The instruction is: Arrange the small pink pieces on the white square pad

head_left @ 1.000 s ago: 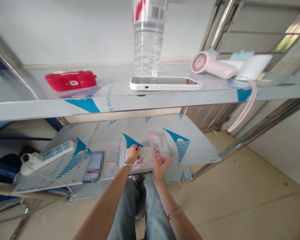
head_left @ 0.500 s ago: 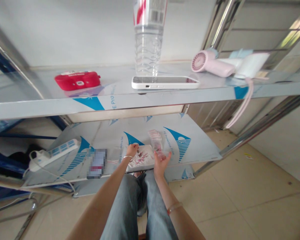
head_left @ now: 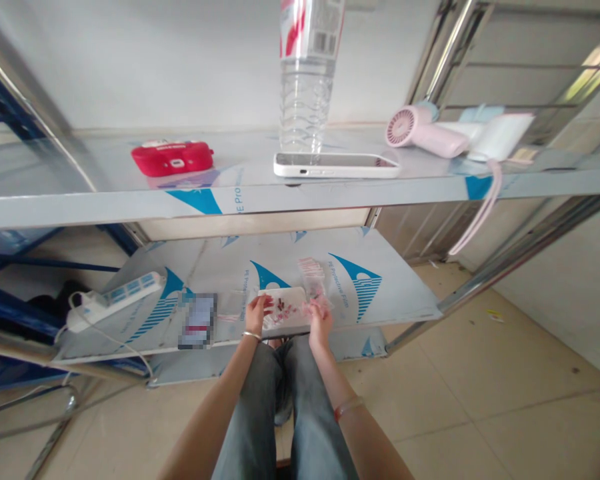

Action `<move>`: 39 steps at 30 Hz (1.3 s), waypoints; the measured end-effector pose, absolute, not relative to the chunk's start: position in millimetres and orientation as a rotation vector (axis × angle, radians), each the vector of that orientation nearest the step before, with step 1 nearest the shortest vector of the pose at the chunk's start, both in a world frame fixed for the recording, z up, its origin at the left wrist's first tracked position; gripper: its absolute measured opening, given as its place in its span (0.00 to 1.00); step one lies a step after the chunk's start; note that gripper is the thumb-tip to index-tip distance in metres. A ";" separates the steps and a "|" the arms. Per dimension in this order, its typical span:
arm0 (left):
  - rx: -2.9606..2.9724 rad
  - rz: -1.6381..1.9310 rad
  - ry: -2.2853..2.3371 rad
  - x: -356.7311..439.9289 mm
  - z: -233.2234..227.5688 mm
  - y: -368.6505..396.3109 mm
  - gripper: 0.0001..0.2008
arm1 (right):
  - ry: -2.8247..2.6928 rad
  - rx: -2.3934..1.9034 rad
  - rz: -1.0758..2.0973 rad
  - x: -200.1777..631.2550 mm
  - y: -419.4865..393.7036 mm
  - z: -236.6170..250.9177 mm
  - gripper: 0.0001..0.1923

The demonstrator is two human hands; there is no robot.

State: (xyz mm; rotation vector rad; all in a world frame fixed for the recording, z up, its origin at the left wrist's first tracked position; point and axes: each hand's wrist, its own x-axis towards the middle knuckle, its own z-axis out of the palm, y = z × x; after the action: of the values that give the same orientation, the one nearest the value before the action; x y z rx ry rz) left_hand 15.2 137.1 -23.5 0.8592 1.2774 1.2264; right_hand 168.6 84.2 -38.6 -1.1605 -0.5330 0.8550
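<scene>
A shallow white tray (head_left: 294,298) holding small red and dark pieces (head_left: 283,309) lies at the lower shelf's front edge, above my knees. Over its left side is my left hand (head_left: 258,313), fingers slightly bent and apart, with nothing visible in them. At the tray's right side my right hand (head_left: 321,323) has its fingers drawn together on the near end of a small clear plastic bag (head_left: 316,291). More clear bags with pink stripes (head_left: 310,268) overlap just behind it. The exact contents between the right fingertips are too small to make out.
Left on the lower shelf (head_left: 395,287) are a blurred-out phone (head_left: 198,320) and a white power strip (head_left: 115,300) with a cable. The upper shelf edge (head_left: 330,195) carries a red case (head_left: 173,160), a water bottle (head_left: 307,100), a white-edged phone (head_left: 336,167) and a pink fan (head_left: 433,133) with a hanging strap.
My left hand has shifted slightly left and down, its fingers loosening apart. My right hand's spread thumb and finger have closed together beside the tray. The view has shifted slightly.
</scene>
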 end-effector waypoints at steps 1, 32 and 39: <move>0.827 1.239 1.259 14.1 -20.0 127.4 0.23 | -0.522 -1.137 0.936 166.5 82.1 -35.8 0.34; 0.613 1.299 1.183 7.1 -6.0 92.9 0.23 | -0.951 -0.982 1.554 144.3 66.8 -29.4 0.15; 0.601 1.230 1.039 11.9 -5.8 88.4 0.16 | -0.801 -1.010 1.407 145.9 70.3 -28.5 0.18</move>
State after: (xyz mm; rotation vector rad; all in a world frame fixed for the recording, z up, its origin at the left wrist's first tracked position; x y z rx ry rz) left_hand 11.9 88.4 -5.8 0.6007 1.0395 1.2303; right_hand 145.9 70.3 -28.5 -1.0095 -0.8014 1.4069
